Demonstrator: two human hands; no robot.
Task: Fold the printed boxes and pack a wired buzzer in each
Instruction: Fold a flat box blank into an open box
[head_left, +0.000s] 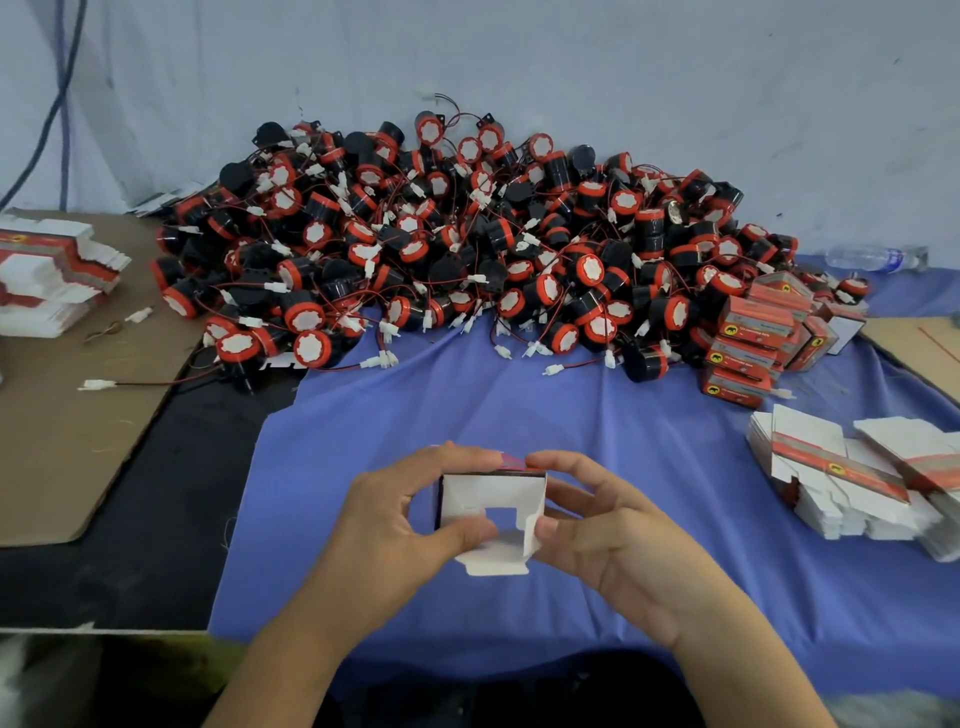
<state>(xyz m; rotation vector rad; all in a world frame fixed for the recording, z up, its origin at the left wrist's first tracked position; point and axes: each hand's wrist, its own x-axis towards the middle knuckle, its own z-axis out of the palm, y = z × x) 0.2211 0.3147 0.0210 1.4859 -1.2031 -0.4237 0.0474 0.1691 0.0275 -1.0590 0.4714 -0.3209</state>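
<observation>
A blue cloth (597, 415) covers the middle and right of the table. Against the far wall lies a wide pile of buzzers (467, 234): black round bodies with red rims and white faces, their thin red and black wires tangled together and ending in white plugs that spill onto the cloth's far edge. A brown cardboard sheet (67, 415) lies at left, with a stack of flat boxes (52, 275), white with red print, on its far left part. A second stack of flat boxes (852, 478) lies fanned out at near right. Far right, beside the pile, stands a cluster of folded boxes (753, 332), red with yellow labels.

Near centre, above the cloth, the left hand (379, 530) and the right hand (628, 545) hold one box (491, 504) between them. Each hand pinches it, thumb on the near edge and fingers curled over the far top edge. The box is opened out into a tube, its white inside facing the camera; a white flap hangs from its near edge and a side flap bends at right. Its printed outside shows only along the top; the fingers hide the sides.

A clear water bottle (878, 258) lies on its side far right. A loose white plug (98, 385) rests on the cardboard.
</observation>
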